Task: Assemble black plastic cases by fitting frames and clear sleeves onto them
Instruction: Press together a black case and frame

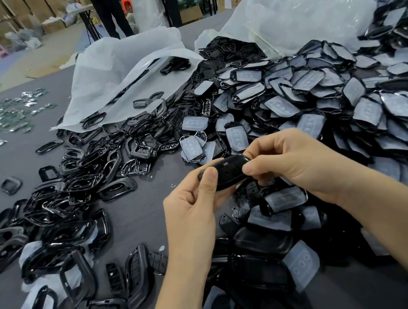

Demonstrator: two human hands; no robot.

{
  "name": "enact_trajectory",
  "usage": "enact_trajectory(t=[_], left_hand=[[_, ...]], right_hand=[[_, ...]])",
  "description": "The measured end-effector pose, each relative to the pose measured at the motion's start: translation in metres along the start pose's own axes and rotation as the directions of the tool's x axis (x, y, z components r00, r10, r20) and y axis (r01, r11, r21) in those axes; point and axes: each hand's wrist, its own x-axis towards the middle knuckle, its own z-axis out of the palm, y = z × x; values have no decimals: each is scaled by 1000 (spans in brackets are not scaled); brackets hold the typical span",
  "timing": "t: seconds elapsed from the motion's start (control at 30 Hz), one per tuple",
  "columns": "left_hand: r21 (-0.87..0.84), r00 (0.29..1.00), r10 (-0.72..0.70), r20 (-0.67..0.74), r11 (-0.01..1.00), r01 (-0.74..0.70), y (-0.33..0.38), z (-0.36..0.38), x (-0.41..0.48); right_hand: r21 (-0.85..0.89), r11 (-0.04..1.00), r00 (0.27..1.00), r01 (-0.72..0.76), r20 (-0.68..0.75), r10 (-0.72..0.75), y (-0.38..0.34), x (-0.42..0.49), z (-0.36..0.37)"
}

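Glossy black plastic frames (58, 220); frosted clear sleeves (363, 112); matt grey table (132, 210).

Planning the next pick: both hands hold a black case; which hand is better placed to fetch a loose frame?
Probably the left hand: the loose frames lie on its side, while the right hand can hold the black case alone.

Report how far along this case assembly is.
Done, it seems: the big heap of black cases in clear sleeves on the right. In hand: one bare black plastic case, pinched by the left hand and right hand. Left: the many loose glossy black frames on the left, so plenty remains.
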Motion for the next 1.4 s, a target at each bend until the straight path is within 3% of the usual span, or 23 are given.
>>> enact_trajectory(t=[0.17, 0.23, 0.3, 0.4, 0.47, 0.57, 0.63, 0.77, 0.83, 0.97, 1.03, 1.13, 1.4], left_hand=[[10, 998, 30, 48, 999, -31, 2, -2, 0], [162, 989, 147, 25, 975, -149, 2, -3, -1], [405, 941, 326, 86, 852, -332, 3, -6, -1], [558, 850, 471, 238, 649, -516, 1, -8, -2], [619, 825, 504, 255, 570, -539, -1, -7, -2], [663, 804, 528, 273, 503, -555, -1, -3, -4], [649, 827, 485, 285, 537, -539, 0, -3, -5], [450, 942, 228, 245, 834, -318, 1, -2, -14], [354, 971, 146, 189, 912, -207, -2, 0, -15], [393, 993, 85, 86, 913, -112, -8, 6, -9], [332, 994, 83, 65, 938, -100, -9, 9, -10], [432, 987, 158, -1, 890, -142, -11, 13, -12], [529, 971, 240, -16, 826, -195, -17, 11, -12]], right_hand=[[-19, 998, 998, 52, -33, -53, 4, 1, 0], [30, 998, 997, 61, -47, -60, 5, 2, 2], [211, 977, 1000, -14, -9, 16, 6, 2, 2], [409, 905, 992, -118, 88, 90, 4, 2, 1], [367, 929, 998, -56, 42, 43, 6, 2, 2], [88, 980, 979, 177, -115, -167, 8, 2, 7], [-79, 960, 949, 267, -154, -276, 8, 2, 7], [-293, 895, 904, 336, -168, -394, 7, 1, 2], [-377, 845, 880, 379, -138, -455, 6, -1, 5], [-507, 727, 813, 462, -86, -576, 8, -5, 11], [-562, 696, 781, 447, -134, -610, 11, -5, 15], [-625, 659, 729, 419, -201, -654, 16, -8, 26], [-536, 767, 782, 352, -282, -556, 21, -7, 35]])
